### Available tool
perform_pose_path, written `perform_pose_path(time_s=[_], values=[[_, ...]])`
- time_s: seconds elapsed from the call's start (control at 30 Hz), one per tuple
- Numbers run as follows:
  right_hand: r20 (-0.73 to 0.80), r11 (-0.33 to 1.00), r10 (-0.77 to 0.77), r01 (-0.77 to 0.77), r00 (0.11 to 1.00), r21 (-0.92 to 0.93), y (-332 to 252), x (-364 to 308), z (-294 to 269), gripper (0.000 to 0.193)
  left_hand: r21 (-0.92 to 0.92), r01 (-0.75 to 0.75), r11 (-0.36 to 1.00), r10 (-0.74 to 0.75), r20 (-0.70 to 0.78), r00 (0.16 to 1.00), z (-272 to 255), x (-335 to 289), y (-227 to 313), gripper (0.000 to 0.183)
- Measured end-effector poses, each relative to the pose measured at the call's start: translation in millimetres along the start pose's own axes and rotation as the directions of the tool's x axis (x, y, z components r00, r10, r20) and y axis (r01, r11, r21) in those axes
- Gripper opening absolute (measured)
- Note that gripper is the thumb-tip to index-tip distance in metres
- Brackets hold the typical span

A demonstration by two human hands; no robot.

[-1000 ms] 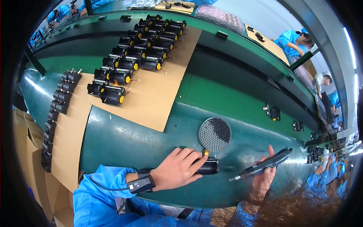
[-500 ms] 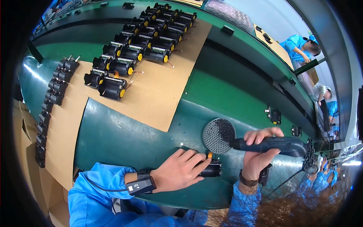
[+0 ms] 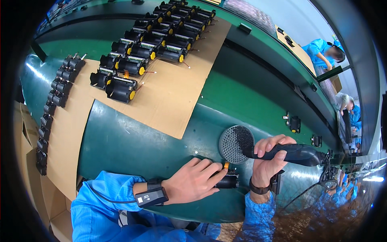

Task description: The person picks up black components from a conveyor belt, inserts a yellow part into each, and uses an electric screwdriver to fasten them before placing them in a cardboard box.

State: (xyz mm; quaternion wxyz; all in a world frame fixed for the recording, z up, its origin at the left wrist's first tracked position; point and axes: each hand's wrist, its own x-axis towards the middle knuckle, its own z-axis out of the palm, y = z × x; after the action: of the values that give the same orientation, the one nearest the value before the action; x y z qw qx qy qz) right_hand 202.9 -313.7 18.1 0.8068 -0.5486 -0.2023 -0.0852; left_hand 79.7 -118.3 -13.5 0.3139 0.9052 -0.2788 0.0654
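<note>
Within 1 second, my right hand (image 3: 269,159), closed around a black power driver (image 3: 300,154), has swung it from beside the black housing (image 3: 229,181) to the black pieces (image 3: 243,136) in a gray dish (image 3: 230,151); my left hand (image 3: 194,181) pinches the housing.

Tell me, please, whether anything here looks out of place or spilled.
Two black parts at the right sit apart from the rows of similar parts on the cardboard, so they may be out of place. The tiny dark pieces look contained in the round tray; no spill shows.
</note>
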Motion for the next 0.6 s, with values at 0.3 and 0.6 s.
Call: perform_pose_path(time_s=[0.3, 0.6], values=[[0.014, 1.0, 0.021, -0.021, 1.0, -0.02, 0.1, -0.8, -0.9, 0.05, 0.003, -0.001, 1.0, 0.001, 0.0, 1.0, -0.5, 0.1, 2.0, 0.057], [-0.085, 0.99, -0.139, 0.139, 0.987, -0.002, -22.1, -11.2, -4.6, 0.048, 0.009, 0.01, 1.0, -0.01, -0.002, 1.0, 2.7, -3.4, -0.1, 0.058]])
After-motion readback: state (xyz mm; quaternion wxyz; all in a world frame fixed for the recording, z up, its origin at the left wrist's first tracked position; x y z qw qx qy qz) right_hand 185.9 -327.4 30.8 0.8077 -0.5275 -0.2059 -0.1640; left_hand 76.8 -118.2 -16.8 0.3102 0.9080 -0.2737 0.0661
